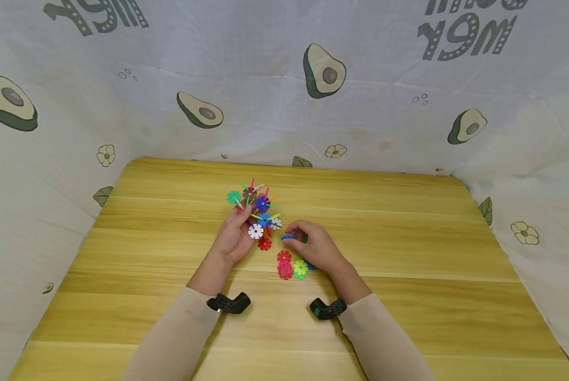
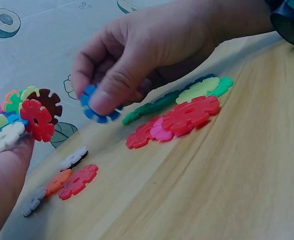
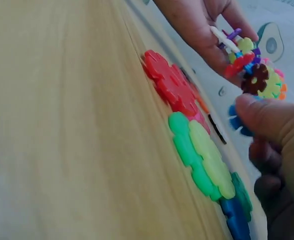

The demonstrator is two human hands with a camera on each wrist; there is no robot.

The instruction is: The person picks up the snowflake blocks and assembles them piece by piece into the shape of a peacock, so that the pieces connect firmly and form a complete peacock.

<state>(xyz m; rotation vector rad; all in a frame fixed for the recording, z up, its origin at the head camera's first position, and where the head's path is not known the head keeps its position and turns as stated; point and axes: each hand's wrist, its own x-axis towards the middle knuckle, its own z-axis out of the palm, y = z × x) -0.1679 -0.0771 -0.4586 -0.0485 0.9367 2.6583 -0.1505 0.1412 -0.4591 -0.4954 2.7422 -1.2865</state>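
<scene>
My left hand point(image 1: 234, 241) holds a cluster of interlocked, notched flower-shaped plastic discs point(image 1: 263, 204) in many colours, raised above the table. In the left wrist view a red disc point(image 2: 37, 120) and a brown one stick out of the cluster. My right hand point(image 1: 318, 247) pinches a single blue notched disc point(image 2: 89, 99) between thumb and fingers, to the right of the cluster and apart from it. Its blue edge point(image 3: 236, 121) shows past the thumb in the right wrist view.
Loose red point(image 1: 284, 256), pink point(image 1: 285, 270) and yellow-green point(image 1: 300, 266) discs overlap on the wooden table point(image 1: 408, 238) below my right hand, with green and dark blue ones beside them. Another red disc point(image 2: 78, 181), an orange one point(image 2: 58, 183) and two pale ones lie near my left hand.
</scene>
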